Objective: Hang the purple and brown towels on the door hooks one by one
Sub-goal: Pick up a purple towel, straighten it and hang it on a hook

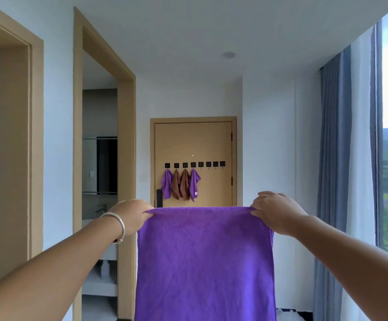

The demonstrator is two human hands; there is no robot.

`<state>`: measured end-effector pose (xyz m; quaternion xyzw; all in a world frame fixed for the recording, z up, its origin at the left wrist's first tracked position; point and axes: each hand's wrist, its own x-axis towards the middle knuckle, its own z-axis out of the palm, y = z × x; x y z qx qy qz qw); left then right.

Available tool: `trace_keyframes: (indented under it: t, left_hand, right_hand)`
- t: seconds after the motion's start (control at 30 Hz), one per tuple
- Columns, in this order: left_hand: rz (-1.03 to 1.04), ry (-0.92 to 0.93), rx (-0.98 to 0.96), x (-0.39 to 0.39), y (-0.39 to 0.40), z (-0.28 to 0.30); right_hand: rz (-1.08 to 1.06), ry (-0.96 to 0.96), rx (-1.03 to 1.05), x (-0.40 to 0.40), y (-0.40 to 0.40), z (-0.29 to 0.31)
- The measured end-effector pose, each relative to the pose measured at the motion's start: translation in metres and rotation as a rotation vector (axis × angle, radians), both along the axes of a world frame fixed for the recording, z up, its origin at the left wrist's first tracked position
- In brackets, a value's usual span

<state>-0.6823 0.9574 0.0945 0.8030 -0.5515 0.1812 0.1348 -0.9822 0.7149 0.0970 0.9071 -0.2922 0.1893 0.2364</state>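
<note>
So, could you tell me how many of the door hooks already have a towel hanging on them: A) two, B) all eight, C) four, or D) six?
C: on the door, the four leftmost hooks carry towels, purple, brown, brown and purple, while the four hooks to their right are bare.

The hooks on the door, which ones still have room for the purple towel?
The four hooks on the right of the row are bare, running from the hung purple towel towards the door's hinge side. The left four are crowded: purple, brown, brown, purple. Both hands, left and right, hold the big purple towel.
</note>
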Motion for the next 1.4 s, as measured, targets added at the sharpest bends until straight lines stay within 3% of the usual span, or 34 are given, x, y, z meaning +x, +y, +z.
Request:
trace_keyframes:
  t: [0.6, 1.03, 1.4]
  left_hand:
    - [0.042, 0.027, 0.029, 0.185, -0.237, -0.007]
    - [-0.052, 0.006, -0.014, 0.389, -0.428, 0.009]
    - [-0.093, -0.027, 0.009, 0.493, -0.582, 0.000]
  right_hand:
    - [0.014, -0.048, 0.061, 0.195, -0.235, -0.003]
    - [-0.063, -0.123, 0.061, 0.372, -0.396, 0.011]
    - [-0.082, -0.094, 0.064, 0.475, -0.541, -0.004]
